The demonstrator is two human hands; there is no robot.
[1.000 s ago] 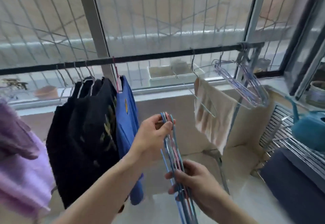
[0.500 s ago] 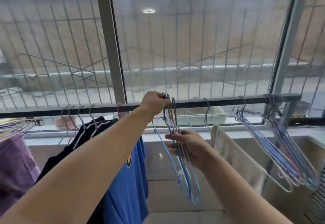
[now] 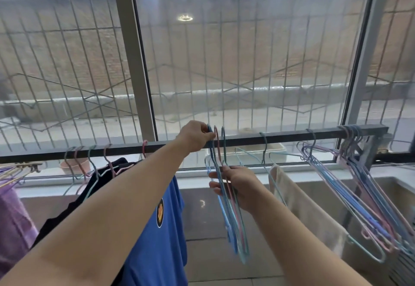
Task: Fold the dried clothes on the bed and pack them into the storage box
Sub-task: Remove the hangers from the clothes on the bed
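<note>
Gripping three hooks (image 3: 216, 135), both hands hold one hanger bundle (image 3: 233, 218).

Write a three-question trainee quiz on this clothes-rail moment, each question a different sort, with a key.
1. True or false: the left hand pinches the hooks of the empty hangers at the rail.
2. Which garment hangs right of that bunch? A) blue shirt B) beige towel C) purple garment
3. Fill in: the right hand grips the bunch ____ the rail.

Key: 1 true; 2 B; 3 below.
</note>
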